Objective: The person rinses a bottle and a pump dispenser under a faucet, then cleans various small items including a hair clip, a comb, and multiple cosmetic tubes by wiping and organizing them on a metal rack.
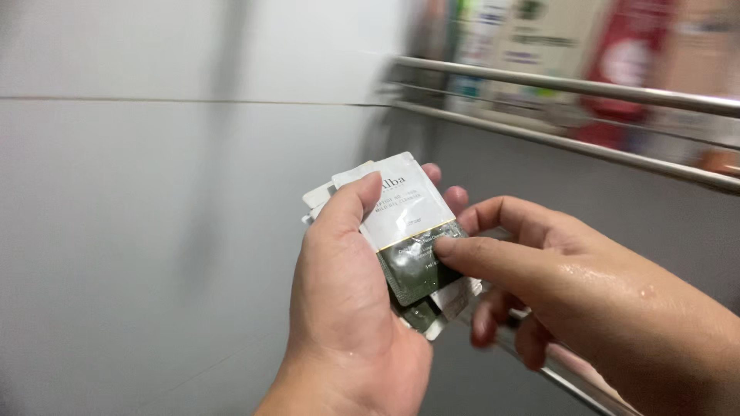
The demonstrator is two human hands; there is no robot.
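Grey metal walls and a steel rail (pixel 570 85) sit behind, blurred. Left hand (pixel 347 308) grips a small stack of sachets (pixel 408 231), thumb pressed across the top one, held up mid-air before the wall. Right hand (pixel 539 270), wet, closes thumb and forefinger on the front sachet's dark lower half. A firm pinch and a straight slide should separate it cleanly. Sachets are flat, white above, dark green below, gold band between.

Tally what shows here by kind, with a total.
Hands: 2, left hand and right hand, both wet
Sample sachets, white and dark green, fanned in the left hand: at least 3, exact number hidden
Metal rails on the wall: 2
Blurred bottles behind the rails: cannot count
Total countable: 7
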